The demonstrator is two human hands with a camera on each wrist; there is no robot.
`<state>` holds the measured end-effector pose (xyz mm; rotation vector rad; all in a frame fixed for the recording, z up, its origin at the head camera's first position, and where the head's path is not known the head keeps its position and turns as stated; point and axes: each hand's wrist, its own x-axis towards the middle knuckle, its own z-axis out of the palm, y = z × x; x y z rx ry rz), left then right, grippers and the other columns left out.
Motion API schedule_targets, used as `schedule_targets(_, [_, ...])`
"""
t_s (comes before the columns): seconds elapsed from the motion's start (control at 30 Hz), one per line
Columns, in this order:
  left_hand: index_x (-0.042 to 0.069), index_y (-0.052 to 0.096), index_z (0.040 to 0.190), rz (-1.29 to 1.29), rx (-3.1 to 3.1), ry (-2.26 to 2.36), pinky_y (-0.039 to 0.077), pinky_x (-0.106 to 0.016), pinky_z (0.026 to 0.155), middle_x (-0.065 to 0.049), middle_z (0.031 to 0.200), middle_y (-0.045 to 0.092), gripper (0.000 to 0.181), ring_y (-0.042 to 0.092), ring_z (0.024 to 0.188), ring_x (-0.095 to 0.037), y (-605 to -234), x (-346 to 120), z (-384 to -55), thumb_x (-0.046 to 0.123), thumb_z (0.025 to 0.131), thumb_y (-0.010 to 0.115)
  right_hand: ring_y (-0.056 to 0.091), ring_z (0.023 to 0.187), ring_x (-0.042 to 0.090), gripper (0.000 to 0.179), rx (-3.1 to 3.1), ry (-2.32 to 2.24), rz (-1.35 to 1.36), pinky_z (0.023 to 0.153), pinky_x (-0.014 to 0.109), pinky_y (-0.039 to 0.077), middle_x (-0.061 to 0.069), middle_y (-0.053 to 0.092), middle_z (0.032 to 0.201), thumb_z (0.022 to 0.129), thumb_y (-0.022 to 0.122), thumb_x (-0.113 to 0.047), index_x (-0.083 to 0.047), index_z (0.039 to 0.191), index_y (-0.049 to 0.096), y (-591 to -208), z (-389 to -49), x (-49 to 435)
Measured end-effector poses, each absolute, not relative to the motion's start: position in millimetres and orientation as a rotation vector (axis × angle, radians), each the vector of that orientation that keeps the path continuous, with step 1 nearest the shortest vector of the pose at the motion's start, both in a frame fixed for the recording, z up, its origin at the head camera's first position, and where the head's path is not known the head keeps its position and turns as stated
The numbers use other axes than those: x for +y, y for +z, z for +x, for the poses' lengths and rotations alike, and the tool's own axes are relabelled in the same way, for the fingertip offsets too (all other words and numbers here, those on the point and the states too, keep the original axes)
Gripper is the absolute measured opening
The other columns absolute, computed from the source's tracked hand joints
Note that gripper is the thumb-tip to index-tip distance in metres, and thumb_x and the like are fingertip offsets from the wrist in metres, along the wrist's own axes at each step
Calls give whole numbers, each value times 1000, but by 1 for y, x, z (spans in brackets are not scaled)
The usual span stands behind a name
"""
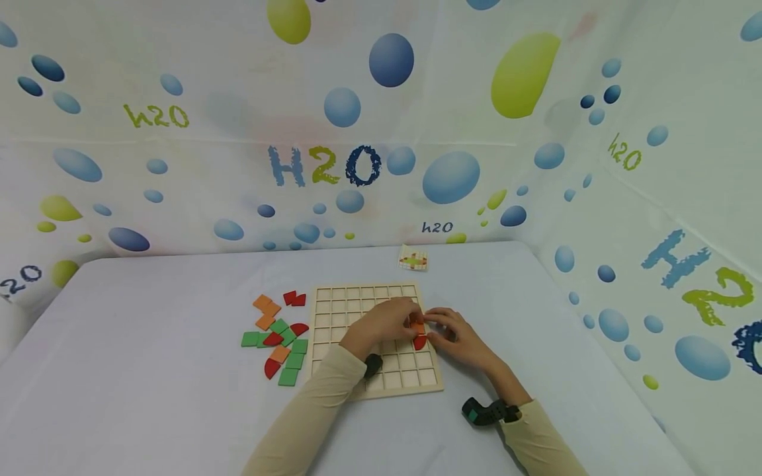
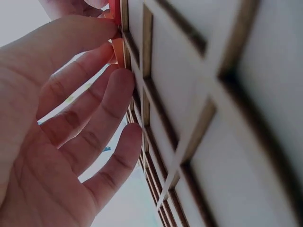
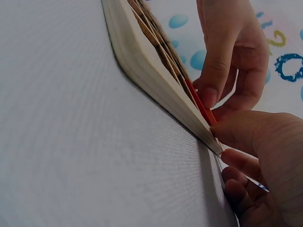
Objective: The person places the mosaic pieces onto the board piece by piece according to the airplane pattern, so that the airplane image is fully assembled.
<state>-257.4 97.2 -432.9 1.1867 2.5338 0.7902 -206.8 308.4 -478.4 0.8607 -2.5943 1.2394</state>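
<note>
The gridded board (image 1: 339, 306) is pale wood, the square tiles (image 1: 294, 361) green or orange, the quarter-round pieces (image 1: 272, 368) red, the sleeves (image 1: 318, 406) beige, the bench (image 1: 161, 357) plain white, and the white backdrop (image 1: 238, 125) patterned with blue and lime bubbles.

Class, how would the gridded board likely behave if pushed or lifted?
The gridded board looks stiff, judging by its straight frame. Being broad and flat, it would probably slide, not roll. Tilted, it might shed the red piece on its grid.
</note>
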Motion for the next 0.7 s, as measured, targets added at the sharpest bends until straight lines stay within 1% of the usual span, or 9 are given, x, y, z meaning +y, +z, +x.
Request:
schedule_targets(0.07, [6, 68, 107, 1177, 2530, 794, 50, -30, 80, -5, 102, 62, 19, 60, 89, -17, -433, 97, -257, 15, 90, 70, 49, 97, 15, 34, -2597, 1236, 861, 71, 23, 42, 16, 55, 124, 94, 64, -16, -1, 125, 62, -478, -207, 308])
schedule_targets(0.23, [5, 68, 107, 1169, 2509, 803, 50, -31, 82, -6, 103, 63, 18, 60, 91, -18, -431, 95, -258, 11, 90, 69, 51, 99, 25, 34, -2679, 1240, 809, 74, 26, 44, 19, 55, 127, 92, 64, -9, 0, 126, 61, -476, -207, 308])
schedule_targets(0.33, [5, 68, 108, 1167, 2506, 806, 50, -32, 83, -7, 104, 63, 18, 61, 92, -19, -431, 95, -259, 8, 90, 68, 51, 100, 28, 35, -2706, 1241, 790, 75, 26, 44, 20, 54, 128, 92, 64, -5, 0, 126, 61, -475, -208, 307])
schedule_targets(0.7, [6, 68, 107, 1184, 2471, 839, 50, -31, 83, -5, 104, 62, 17, 60, 93, -19, -430, 88, -257, 15, 93, 66, 52, 102, 28, 35, -2716, 1259, 782, 76, 27, 44, 19, 54, 128, 93, 64, -5, -1, 127, 61, -475, -207, 307])
